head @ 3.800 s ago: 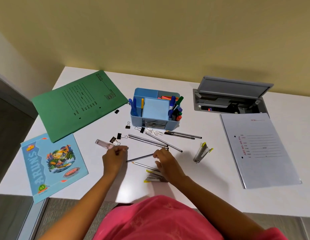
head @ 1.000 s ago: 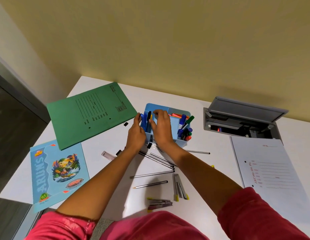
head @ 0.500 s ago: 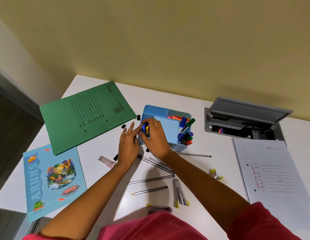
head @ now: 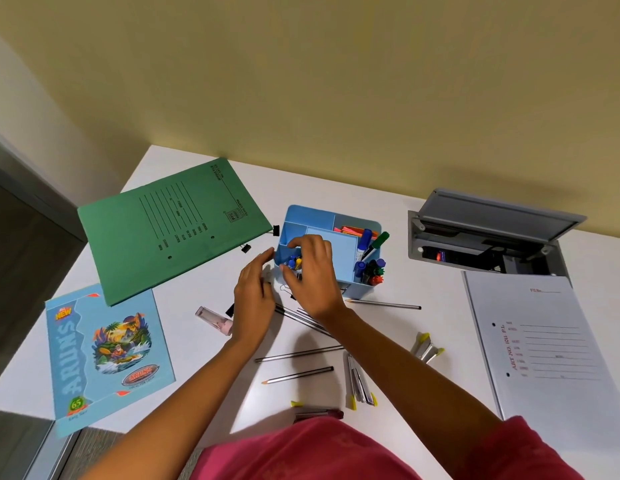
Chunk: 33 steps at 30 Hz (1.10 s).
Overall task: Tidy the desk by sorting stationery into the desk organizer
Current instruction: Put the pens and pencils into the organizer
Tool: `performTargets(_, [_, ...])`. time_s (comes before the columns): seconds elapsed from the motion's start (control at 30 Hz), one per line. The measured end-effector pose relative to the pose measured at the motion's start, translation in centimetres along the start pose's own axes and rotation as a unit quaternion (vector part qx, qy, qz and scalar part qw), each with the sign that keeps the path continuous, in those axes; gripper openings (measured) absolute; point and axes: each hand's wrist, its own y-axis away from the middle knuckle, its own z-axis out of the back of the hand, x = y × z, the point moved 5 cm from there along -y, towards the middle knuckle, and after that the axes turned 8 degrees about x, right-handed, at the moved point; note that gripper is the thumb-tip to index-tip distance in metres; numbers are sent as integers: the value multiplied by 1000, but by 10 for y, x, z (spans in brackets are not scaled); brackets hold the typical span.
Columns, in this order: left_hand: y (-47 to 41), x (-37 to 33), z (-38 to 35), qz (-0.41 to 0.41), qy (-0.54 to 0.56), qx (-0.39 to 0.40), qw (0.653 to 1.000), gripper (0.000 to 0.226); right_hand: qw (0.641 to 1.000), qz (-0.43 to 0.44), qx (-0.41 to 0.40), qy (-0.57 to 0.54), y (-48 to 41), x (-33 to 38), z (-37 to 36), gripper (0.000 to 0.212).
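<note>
Desk organizer (head: 345,258), light blue, stands near the middle of a white desk (head: 388,336), between a green file folder (head: 173,230) on its left and a grey file folder (head: 544,348) on its right. The right hand (head: 315,275) arches over its front-left compartment, thumb and fingers curved around blue and yellow pens (head: 294,263); whether they grip is unclear. The left hand (head: 253,299), fingers straight, touches the organizer's left wall. Loose pencils (head: 298,374) lie nearer the person.

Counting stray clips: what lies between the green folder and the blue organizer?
Head view: two black binder clips at the folder's edge, plus fingertips of the left hand.
</note>
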Motion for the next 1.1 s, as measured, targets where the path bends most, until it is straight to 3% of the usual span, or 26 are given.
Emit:
performTargets(0.1, [7,6,6,8,0,-15,1000,54,998,36,-56,16,14,8,16,17])
performTargets(0.2, [21,15,10,28,11,-24,999,43,975,154,-124,102,43,17,22,9])
performTargets(0.3, [39,27,7,44,9,-9,999,30,954,206,-66,208,73,-1,-6,15])
performTargets(0.4, [57,42,-5,83,-2,33,996,26,969,129,34,206,94,-36,-40,7])
performTargets(0.5, [69,49,-16,95,-33,67,993,25,968,60,104,219,110,-57,-57,18])
performTargets(0.6, [74,51,-21,109,-50,75,990,25,971,16,130,200,113,-65,-60,23])
performTargets(0.73, [70,56,-26,139,-65,91,984,26,973,3,129,193,112,-73,-58,15])
performTargets(0.8, [67,60,-27,164,-66,103,979,27,974,-10,140,178,113,-73,-55,22])
performTargets(1.1, [55,58,-35,206,-50,120,970,27,957,-188,209,75,96,-89,-47,40])
